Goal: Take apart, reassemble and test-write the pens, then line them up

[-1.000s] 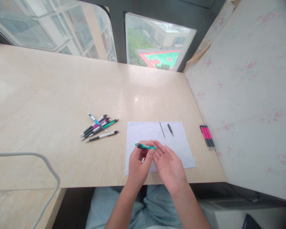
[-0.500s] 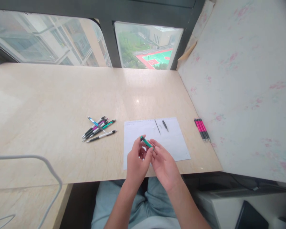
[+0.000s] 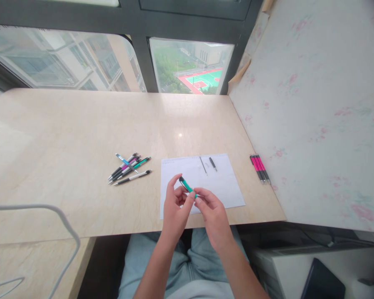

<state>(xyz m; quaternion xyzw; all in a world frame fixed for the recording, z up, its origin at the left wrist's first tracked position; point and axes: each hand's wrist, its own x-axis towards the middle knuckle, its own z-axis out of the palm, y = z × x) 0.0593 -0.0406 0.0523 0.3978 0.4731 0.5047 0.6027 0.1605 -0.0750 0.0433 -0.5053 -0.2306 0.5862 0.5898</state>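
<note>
A green pen barrel (image 3: 187,185) with a black clicker end is held between both hands above a white sheet of paper (image 3: 229,187). My left hand (image 3: 175,209) has its fingers closed around the barrel, the index finger at the black end. My right hand (image 3: 214,214) pinches the lower end of the barrel, which its fingertips partly hide. Farther up the sheet lie a thin dark pen refill (image 3: 203,165) and a black pen grip (image 3: 212,164). A tiny pale piece (image 3: 207,165) between them is too small to make out.
Left of the sheet, several pens (image 3: 126,168) lie in a loose pile, with a white and black pen (image 3: 133,177) in front. Several pink pens (image 3: 259,168) lie side by side near the wall (image 3: 314,124). A grey cable (image 3: 62,216) loops over the table's left part.
My right hand has turned from palm-up with loose fingers to pinching the barrel's lower end. More of the green barrel shows. The view has shifted slightly.
</note>
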